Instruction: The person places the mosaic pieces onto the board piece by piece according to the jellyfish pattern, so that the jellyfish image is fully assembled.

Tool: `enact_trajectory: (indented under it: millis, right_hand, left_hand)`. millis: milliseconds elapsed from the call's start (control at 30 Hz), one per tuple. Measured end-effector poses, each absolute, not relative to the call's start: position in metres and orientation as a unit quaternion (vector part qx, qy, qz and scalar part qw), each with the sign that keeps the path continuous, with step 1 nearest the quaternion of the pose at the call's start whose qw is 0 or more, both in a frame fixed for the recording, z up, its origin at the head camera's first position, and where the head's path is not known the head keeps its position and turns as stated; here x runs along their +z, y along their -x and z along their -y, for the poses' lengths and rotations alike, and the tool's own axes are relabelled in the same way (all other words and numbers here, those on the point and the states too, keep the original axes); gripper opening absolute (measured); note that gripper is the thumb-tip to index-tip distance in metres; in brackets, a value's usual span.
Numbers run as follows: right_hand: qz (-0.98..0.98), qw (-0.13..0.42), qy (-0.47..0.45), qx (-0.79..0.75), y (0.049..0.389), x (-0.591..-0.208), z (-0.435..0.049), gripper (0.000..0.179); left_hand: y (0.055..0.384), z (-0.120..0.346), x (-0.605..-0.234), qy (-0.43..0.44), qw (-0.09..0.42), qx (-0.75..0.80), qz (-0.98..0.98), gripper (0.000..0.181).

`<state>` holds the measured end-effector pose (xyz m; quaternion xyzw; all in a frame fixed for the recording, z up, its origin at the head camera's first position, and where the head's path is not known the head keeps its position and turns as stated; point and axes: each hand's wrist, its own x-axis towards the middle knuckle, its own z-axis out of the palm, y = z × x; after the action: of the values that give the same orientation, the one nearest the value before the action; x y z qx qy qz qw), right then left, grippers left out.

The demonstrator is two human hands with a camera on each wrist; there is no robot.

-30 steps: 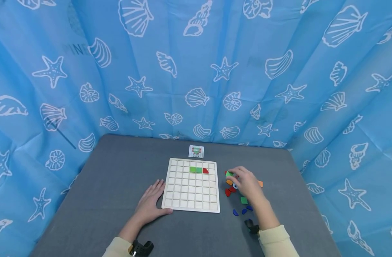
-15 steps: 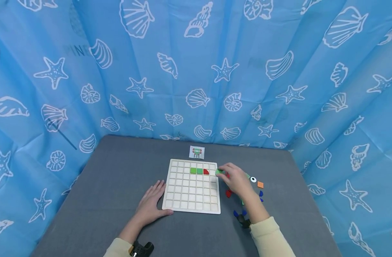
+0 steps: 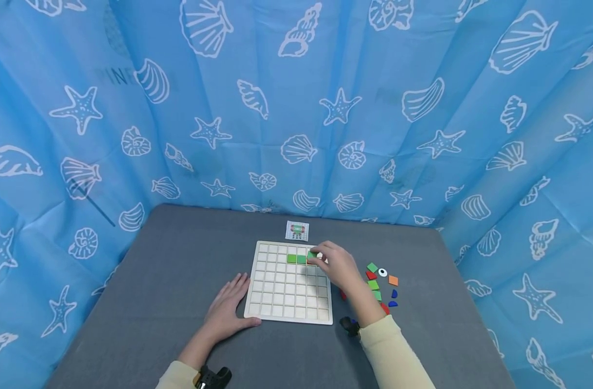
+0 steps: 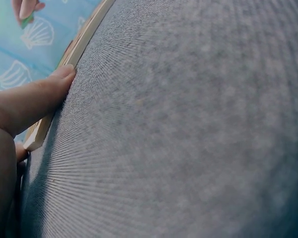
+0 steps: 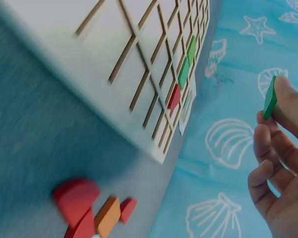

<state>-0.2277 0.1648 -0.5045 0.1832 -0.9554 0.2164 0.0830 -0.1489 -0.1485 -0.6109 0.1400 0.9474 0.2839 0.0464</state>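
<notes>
Plainly, a green piece [image 5: 270, 98] is pinched in the right hand [image 3: 337, 263], raised above the far right of the grid board [image 3: 277, 294], whose near left corner is bracketed by the left hand [image 3: 228, 312] (fingers straight, thumb spread).

L hand [image 3: 228, 310] back-up, fingers [image 3: 236, 285] approx. straight & close tog., pointing fwd; L thumb [image 3: 247, 322] spread wide to the R. L forearm [image 3: 197, 346] angled fwd-R. R hand [image 3: 339, 266] farther fwd than L, R thumb [image 5: 291, 101] & index in a pinch; other R fingers [image 5: 260, 177] loosely curled. R forearm [image 3: 366, 303] angled fwd-L. Pale sleeves [image 3: 398, 356] on both arms, ending short of wrists.
</notes>
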Motion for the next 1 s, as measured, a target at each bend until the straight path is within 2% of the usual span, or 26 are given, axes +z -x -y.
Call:
enact_trajectory:
  millis: [267,500,767,1000]
  right_hand:
    - [0.954,0.067,-0.198,0.216,0.239,-0.511,-0.142,0.029]
    - [0.955,0.027,-0.206,0.213,0.251,-0.520,-0.123,0.029]
    - [0.956,-0.017,-0.215,0.198,0.263,-0.532,-0.100,0.028]
    - [0.964,-0.019,-0.220,0.146,0.273,-0.544,-0.091,0.028]
  left_hand:
    - [0.149,0.149,-0.611,-0.146,0.043,0.294,-0.944,0.118]
    - [0.148,0.148,-0.610,-0.153,0.018,0.291,-0.944,0.116]
    - [0.146,0.152,-0.613,-0.144,0.034,0.280,-0.949,0.117]
    - [0.149,0.150,-0.609,-0.142,0.052,0.287,-0.946,0.119]
